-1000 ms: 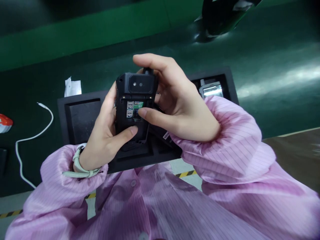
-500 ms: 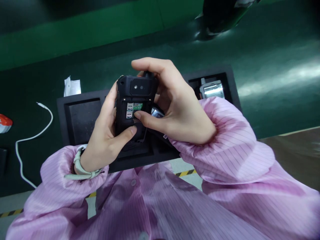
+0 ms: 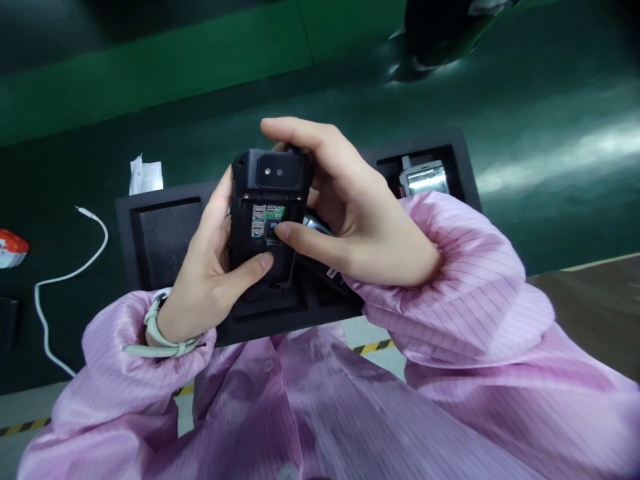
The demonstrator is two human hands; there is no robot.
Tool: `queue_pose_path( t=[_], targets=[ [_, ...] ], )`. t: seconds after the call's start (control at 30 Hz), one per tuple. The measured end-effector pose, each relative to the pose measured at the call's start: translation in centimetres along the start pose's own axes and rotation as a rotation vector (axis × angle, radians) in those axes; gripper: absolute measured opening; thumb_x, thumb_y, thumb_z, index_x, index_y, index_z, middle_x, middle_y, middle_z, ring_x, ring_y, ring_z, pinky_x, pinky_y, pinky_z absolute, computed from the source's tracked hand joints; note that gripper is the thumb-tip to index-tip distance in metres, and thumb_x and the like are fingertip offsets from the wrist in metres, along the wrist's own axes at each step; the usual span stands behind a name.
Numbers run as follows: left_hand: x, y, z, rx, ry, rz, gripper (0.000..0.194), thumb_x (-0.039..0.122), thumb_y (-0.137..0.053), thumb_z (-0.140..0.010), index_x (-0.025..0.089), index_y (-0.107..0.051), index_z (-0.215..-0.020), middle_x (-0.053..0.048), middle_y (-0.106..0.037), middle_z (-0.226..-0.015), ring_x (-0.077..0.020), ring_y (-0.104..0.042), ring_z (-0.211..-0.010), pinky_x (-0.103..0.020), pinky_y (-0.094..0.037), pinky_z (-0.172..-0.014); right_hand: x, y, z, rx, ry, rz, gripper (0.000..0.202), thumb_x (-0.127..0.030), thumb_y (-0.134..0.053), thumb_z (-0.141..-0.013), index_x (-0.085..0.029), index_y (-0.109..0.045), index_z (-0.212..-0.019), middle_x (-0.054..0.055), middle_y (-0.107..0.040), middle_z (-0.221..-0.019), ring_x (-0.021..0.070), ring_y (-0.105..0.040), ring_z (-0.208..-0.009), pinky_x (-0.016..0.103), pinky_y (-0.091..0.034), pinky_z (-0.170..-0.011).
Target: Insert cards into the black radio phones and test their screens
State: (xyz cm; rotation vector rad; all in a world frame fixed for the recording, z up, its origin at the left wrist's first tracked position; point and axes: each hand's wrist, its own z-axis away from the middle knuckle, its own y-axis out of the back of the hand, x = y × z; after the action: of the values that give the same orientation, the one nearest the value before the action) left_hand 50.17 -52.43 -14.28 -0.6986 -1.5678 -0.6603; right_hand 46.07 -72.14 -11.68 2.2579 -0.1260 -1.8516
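Note:
A black rugged handset (image 3: 265,263) is held up with its back toward me, a lens window near its top. Its open back compartment shows two metal card slots (image 3: 258,221) and a bit of green circuit board (image 3: 274,212). My left hand (image 3: 213,273) is closed around the handset's left side, thumb across the lower back. My right hand (image 3: 357,207) wraps the top and right edge. Its thumb tip touches a small dark card-like piece (image 3: 271,227) beside the slots; I cannot tell whether it is seated. The right fingertips behind the handset are partly hidden.
Below my hands lies a black compartment tray (image 3: 125,230). Another handset (image 3: 425,180) sits in its right compartment, and a dark device (image 3: 330,272) lies partly under my right hand. A white cable (image 3: 70,273), a silvery packet (image 3: 146,176) and an orange-white object (image 3: 13,248) are at left.
My right thumb has shifted slightly right, showing more of the small dark piece. The handset has moved slightly left in view, still between both hands.

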Motion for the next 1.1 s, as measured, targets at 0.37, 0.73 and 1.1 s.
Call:
queue_pose_path(
  t=[0.37, 0.73, 1.1],
  targets=[
    [-0.5, 0.0, -0.1, 0.014, -0.039, -0.12, 0.082, 0.046, -0.058, -0.101, 0.04, -0.009, -0.166, -0.004, -0.032, -0.172, -0.0352, -0.035, -0.157, -0.058, -0.039, -0.126, 0.3, -0.3, -0.1, 0.059, -0.044, 0.073, 0.067, -0.023, -0.072, -0.08, -0.034, -0.045, -0.14, 0.002, -0.049, -0.158, 0.0263, -0.055, -0.139, 0.04, -0.057, -0.114],
    [-0.8, 0.1, -0.1, 0.028, -0.079, -0.263, 0.082, 0.047, -0.057, -0.1, 0.038, -0.009, -0.167, -0.004, -0.029, -0.173, -0.0351, -0.027, -0.16, -0.058, -0.033, -0.13, -0.3, -0.3, -0.1, 0.09, -0.084, 0.082, 0.055, -0.019, -0.074, -0.076, -0.033, -0.051, -0.124, 0.004, -0.06, -0.138, 0.0282, -0.063, -0.124, 0.04, -0.065, -0.088],
    [-0.7, 0.1, 0.1, 0.026, -0.015, -0.257, 0.076, 0.045, -0.06, -0.1, 0.035, -0.021, -0.164, -0.007, -0.034, -0.171, -0.0341, -0.035, -0.157, -0.055, -0.036, -0.129, -0.7, 0.1, 0.0, 0.053, -0.16, 0.075, 0.044, -0.012, -0.077, -0.078, -0.027, -0.053, -0.111, 0.004, -0.064, -0.119, 0.0233, -0.067, -0.11, 0.035, -0.064, -0.077]
  ],
)
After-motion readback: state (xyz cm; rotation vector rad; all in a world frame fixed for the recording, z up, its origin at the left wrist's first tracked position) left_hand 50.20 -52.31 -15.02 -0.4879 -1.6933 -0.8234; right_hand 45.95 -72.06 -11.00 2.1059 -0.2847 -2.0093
